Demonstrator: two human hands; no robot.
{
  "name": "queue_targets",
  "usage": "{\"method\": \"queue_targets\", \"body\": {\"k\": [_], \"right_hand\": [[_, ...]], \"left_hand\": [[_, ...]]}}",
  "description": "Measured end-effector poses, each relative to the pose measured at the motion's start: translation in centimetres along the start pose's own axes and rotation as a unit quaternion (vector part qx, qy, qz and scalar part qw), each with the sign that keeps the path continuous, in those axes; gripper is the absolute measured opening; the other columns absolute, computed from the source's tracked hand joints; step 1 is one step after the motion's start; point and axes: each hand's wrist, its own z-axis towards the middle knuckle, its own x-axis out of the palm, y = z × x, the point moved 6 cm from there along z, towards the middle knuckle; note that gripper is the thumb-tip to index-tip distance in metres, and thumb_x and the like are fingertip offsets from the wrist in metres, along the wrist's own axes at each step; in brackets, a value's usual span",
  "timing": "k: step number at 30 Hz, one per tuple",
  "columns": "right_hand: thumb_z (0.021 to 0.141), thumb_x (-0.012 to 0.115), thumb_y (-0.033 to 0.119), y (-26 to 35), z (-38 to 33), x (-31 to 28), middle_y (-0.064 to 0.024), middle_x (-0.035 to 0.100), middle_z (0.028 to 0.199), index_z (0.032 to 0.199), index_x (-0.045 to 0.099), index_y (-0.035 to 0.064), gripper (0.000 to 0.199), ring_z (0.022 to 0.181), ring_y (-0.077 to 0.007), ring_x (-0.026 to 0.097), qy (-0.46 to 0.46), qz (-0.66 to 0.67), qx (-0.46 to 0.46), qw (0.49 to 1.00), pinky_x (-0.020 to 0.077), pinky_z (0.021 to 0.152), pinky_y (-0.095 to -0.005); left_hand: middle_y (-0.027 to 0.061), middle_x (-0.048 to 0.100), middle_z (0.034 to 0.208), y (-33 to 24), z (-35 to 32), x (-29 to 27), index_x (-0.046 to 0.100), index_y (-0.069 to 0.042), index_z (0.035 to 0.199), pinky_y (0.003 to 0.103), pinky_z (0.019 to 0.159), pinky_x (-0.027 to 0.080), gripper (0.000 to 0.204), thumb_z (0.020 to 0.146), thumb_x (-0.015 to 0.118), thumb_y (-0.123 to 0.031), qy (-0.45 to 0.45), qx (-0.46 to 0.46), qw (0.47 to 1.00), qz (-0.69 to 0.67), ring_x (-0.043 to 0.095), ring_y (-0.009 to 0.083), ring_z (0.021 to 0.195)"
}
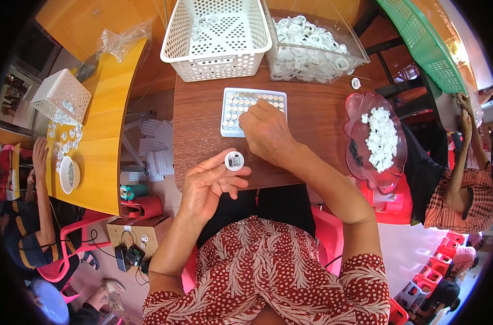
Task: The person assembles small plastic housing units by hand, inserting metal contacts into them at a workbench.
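My left hand [209, 181] holds a small round white plastic part [234, 161] with a dark metal middle between thumb and fingertips, at the near edge of the brown wooden table [200, 135]. My right hand [266, 131] rests fingers-down on a white tray [229, 108] filled with rows of small round silvery cells. Its fingertips cover the tray's lower right part, so whether they pinch a cell is hidden.
At the table's back stand a white perforated basket [216, 54] and a clear box [311, 54] of white ring parts. A pink glass dish [360, 130] with white pieces sits right. Other people work at a yellow table [102, 135] on the left and at the right edge.
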Motion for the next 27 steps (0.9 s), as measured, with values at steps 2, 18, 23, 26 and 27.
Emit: {"method": "queue_targets", "body": {"k": [2,18,23,26,27], "right_hand": [[0.068,0.058,-0.002,0.0,-0.7,-0.5,-0.0106,0.050,0.066,0.067,0.053,0.0027,0.007,0.066,-0.0284,0.049,-0.004,0.019,0.023,1.000,0.0404,0.057,-0.0389],[0.065,0.064,0.002,3.8,-5.2,-4.4,-0.0081,0.044,0.065,0.075,0.052,0.0027,0.016,0.060,-0.0247,0.043,-0.110,0.115,0.039,0.986,0.0364,0.051,-0.0355],[0.057,0.066,0.009,5.0,-5.2,-5.0,-0.0088,0.040,0.066,0.071,0.048,0.0031,0.023,0.061,-0.0244,0.042,-0.111,0.039,-0.017,0.993,0.0362,0.052,-0.0346],[0.055,0.067,0.011,5.4,-5.1,-5.1,-0.0088,0.040,0.067,0.070,0.048,0.0027,0.025,0.063,-0.0242,0.042,-0.089,0.038,-0.028,0.995,0.0358,0.054,-0.0345],[0.055,0.067,0.011,5.4,-5.1,-5.1,-0.0087,0.040,0.066,0.070,0.048,0.0026,0.026,0.063,-0.0241,0.042,-0.078,0.042,-0.017,0.996,0.0354,0.054,-0.0344]], "left_hand": [[0.0292,0.062,0.098,0.1,0.1,0.2,0.044,0.009,0.125,0.030,0.053,0.053,0.041,0.090,0.050,-0.013,0.002,0.003,1.000,0.001,0.067,0.0297,0.075],[0.0148,0.063,0.100,0.7,-0.5,3.3,0.050,0.006,0.122,0.025,0.055,0.049,0.034,0.090,0.052,-0.006,-0.010,0.082,0.994,0.072,0.066,0.0211,0.075],[0.0137,0.063,0.098,1.0,-1.1,3.7,0.051,0.006,0.122,0.023,0.056,0.048,0.034,0.090,0.053,-0.003,-0.032,0.107,0.989,0.097,0.065,0.0178,0.074],[0.0134,0.063,0.097,1.2,-1.2,3.8,0.051,0.007,0.121,0.023,0.056,0.047,0.033,0.089,0.053,-0.002,-0.034,0.113,0.988,0.095,0.064,0.0168,0.073],[0.0135,0.064,0.096,1.3,-1.2,3.7,0.051,0.007,0.121,0.023,0.056,0.047,0.033,0.089,0.053,-0.001,-0.037,0.112,0.989,0.091,0.064,0.0167,0.072]]}}
